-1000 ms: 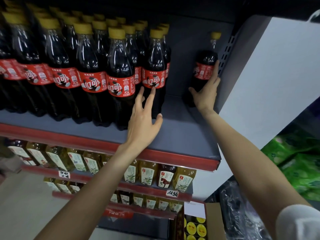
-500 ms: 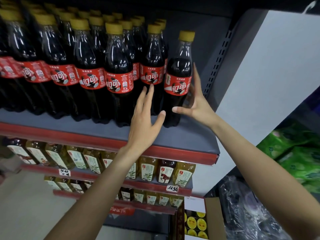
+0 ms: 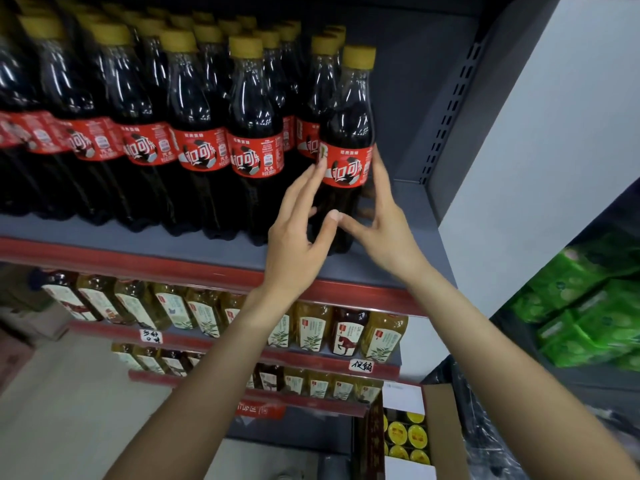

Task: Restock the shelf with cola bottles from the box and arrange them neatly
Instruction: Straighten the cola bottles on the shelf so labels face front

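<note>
1. Hands meet at one cola bottle (image 3: 348, 133) standing upright at the right end of the front row on the top shelf (image 3: 214, 247).
2. The left hand (image 3: 298, 233) reaches up with fingers straight and spread; its fingertips (image 3: 320, 166) touch the left edge of the bottle's red label, and its thumb lies across the dark lower body. Its fingers are loose and straight, not curled round the bottle.
3. The right hand (image 3: 384, 230) cups the bottle's right side, fingers running up past the label and thumb pointing left to meet the other thumb low on the bottle. The bottle sits gripped between this thumb and these fingers.
4. Left of the hands, rows of cola bottles (image 3: 194, 133) with yellow caps fill the shelf, just beside the held one.
5. Below the wrists, lower shelves carry tea bottles (image 3: 311, 329).
6. Under the right forearm, an open cardboard box (image 3: 445, 431) shows yellow caps (image 3: 407, 434) inside.
7. Right of the right arm lie green packets (image 3: 588, 306).
</note>
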A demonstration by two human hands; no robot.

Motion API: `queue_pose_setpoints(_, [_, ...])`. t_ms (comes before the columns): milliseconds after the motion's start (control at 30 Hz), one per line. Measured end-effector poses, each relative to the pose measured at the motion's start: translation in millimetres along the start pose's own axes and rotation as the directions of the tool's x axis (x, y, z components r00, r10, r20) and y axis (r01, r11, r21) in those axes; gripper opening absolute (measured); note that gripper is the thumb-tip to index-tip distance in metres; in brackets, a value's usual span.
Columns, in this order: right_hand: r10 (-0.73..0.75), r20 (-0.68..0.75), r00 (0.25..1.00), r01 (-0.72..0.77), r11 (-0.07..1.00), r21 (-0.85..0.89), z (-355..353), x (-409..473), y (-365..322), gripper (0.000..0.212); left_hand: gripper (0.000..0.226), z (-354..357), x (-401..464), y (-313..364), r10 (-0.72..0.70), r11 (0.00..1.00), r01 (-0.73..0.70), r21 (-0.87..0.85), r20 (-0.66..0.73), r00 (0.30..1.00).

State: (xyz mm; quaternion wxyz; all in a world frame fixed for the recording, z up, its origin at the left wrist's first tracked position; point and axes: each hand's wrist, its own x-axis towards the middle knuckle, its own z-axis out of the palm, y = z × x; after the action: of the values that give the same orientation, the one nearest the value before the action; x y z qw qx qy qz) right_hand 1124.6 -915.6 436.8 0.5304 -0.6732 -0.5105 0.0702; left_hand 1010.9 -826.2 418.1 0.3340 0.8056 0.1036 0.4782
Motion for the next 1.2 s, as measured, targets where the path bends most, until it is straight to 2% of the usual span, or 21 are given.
queue_pose_setpoints(67, [-0.018,-0.040,0.999,0.018,1.000,0.003,11.8,-0.2,-3.4,0.090,0.052,-6.5,-1.1,-4.5,0.066,0.982,-0.053,0.183,-0.066,0.996])
queue_pose_setpoints(167, [-0.028,-0.086,0.996,0.026,1.000,-0.017,31.3,4.3,-9.0,0.088,0.046,-20.1,-0.1,-13.8,0.244,0.811,-0.110,0.575,-0.162,0.956])
queue_pose_setpoints(267, [-0.010,-0.144,0.990,0.007,1.000,-0.017,46.5,4.2,-13.9,0.086,0.052,-31.2,4.2,-21.8,0.269,0.707,-0.097,0.701,-0.139,0.953])
queue_pose_setpoints(400, [0.043,-0.133,0.990,-0.040,0.999,0.026,47.7,0.9,-16.1,0.090,0.066,-41.1,13.8,-27.0,0.196,0.714,-0.113,0.691,-0.042,0.980])
queue_pose_setpoints(467, [0.116,-0.201,0.973,-0.079,0.979,0.187,40.6,1.4,-15.5,0.082,0.069,-42.9,17.5,-26.0,0.177,0.716,-0.119,0.688,-0.014,0.984])
queue_pose_setpoints(567, [0.280,-0.309,0.909,-0.130,0.894,0.430,27.2,21.2,-20.1,0.074,0.076,-40.4,21.7,-27.2,0.161,0.698,-0.136,0.703,0.031,0.986])
queue_pose_setpoints(633, [0.367,-0.279,0.887,-0.212,0.862,0.460,32.5,44.8,-16.6,0.066,0.085,-38.2,22.8,-29.3,0.154,0.670,-0.142,0.728,0.051,0.987])
queue_pose_setpoints(700, [0.410,-0.144,0.901,-0.313,0.842,0.440,47.3,63.3,-10.9,0.070,0.095,-37.1,23.2,-31.3,0.149,0.653,-0.143,0.744,0.059,0.987])
queue_pose_setpoints(767, [0.358,-0.024,0.933,-0.311,0.839,0.447,58.0,72.8,13.9,0.093,0.099,-37.1,23.0,-32.6,0.152,0.634,-0.146,0.759,0.063,0.986])
queue_pose_setpoints(800, [0.305,-0.023,0.952,-0.264,0.857,0.443,59.3,69.8,25.6,0.099,0.099,-37.3,22.9,-32.7,0.156,0.632,-0.151,0.761,0.066,0.986])
queue_pose_setpoints(867, [0.284,0.000,0.959,-0.254,0.855,0.452,59.0,69.0,34.5,0.102,0.099,-37.8,23.6,-32.7,0.162,0.634,-0.158,0.757,0.071,0.984])
queue_pose_setpoints(933, [0.333,-0.003,0.943,-0.299,0.852,0.429,51.0,61.8,2.6,0.103,0.098,-38.0,23.8,-32.1,0.164,0.636,-0.158,0.755,0.068,0.984])
queue_pose_setpoints(1000, [0.332,-0.062,0.941,-0.289,0.887,0.360,47.3,61.6,-16.7,0.095,0.098,-38.4,22.9,-32.5,0.166,0.643,-0.160,0.749,0.068,0.984])
queue_pose_setpoints(1067, [0.221,-0.140,0.965,-0.181,0.951,0.252,39.4,51.8,-26.2,0.082,0.096,-39.9,22.3,-34.0,0.179,0.652,-0.169,0.739,0.067,0.982])
queue_pose_setpoints(1133, [0.115,-0.126,0.985,-0.095,0.982,0.161,30.0,35.3,-23.0,0.070,0.095,-42.5,21.8,-35.0,0.203,0.656,-0.189,0.731,0.070,0.977])
queue_pose_setpoints(1200, [0.082,-0.067,0.994,-0.073,0.989,0.129,29.2,16.5,-12.4,0.065,0.092,-45.4,20.0,-35.9,0.221,0.646,-0.200,0.737,0.070,0.973])
